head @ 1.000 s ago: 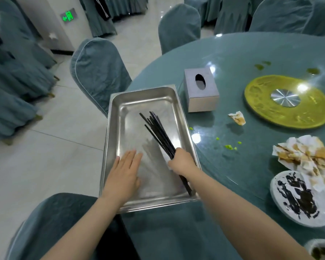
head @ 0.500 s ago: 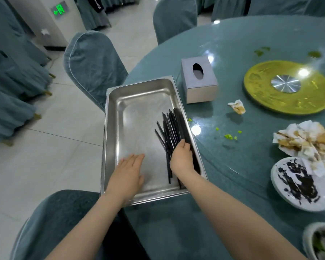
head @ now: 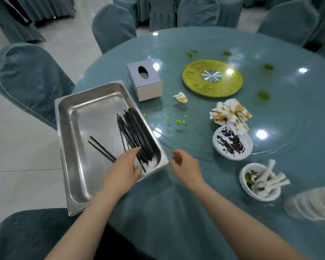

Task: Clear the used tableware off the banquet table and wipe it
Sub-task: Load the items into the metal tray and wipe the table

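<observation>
My left hand [head: 124,169] rests inside the steel tray [head: 71,139], fingers straight and relaxed, tips touching the near ends of the black chopsticks [head: 134,134]. The bundle lies along the tray's right wall, long axis running from my fingertips away toward the tissue box [head: 144,81]. Two strays [head: 101,148] lie left of the bundle, angled toward the tray's far-left corner, their near ends under my left hand. My right hand [head: 184,166] hovers just outside the tray's near-right corner, loosely curled, holding nothing. The left hand is nearer the strays, so I judge it should gather them.
</observation>
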Tool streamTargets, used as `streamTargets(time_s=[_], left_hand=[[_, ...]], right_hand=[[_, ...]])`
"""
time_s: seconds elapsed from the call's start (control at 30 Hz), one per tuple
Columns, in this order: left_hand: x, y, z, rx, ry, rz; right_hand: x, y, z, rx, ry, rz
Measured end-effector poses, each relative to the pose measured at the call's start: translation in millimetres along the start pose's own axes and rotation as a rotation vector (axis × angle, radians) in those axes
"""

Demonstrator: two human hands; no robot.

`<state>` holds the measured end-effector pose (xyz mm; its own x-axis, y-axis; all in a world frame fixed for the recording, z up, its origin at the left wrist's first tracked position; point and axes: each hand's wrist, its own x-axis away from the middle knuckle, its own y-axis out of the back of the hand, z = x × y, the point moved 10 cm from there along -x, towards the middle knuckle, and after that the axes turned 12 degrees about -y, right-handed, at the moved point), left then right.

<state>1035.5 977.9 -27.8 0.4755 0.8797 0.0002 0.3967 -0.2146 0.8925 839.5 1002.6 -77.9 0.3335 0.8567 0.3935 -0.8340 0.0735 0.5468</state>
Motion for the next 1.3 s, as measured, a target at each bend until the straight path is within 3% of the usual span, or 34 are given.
streamTargets(time_s=[0.3,0.53,0.7,0.93,1.3], left_hand=[[-27.3,-47.5,-87.8,0.149,-0.163,-0.001],[-34.5,-84.7,-123.0,0.242,-0.185,0.047],[-35.3,-104.7,-130.4,0.271,-0.175,0.112],[-30.6,-105.5,-117.1,0.350,-0.109,0.105],[-2.1,-26.8,-35.4,0.413,0.090,-0.151]], right_hand=[[36.8,89.5,-163.8,-0.222,-0.447,-0.175],[80.1,118.4,-251.8,-0.804,-0.805,-0.241],[72.0,141.5,-250.2,-1.037,-0.749,-0.340],[59.6,149.2,-215.6,-0.850,-0.603,-0.321],[23.3,62.1,-38.5,-0.555,-0.236,0.040]])
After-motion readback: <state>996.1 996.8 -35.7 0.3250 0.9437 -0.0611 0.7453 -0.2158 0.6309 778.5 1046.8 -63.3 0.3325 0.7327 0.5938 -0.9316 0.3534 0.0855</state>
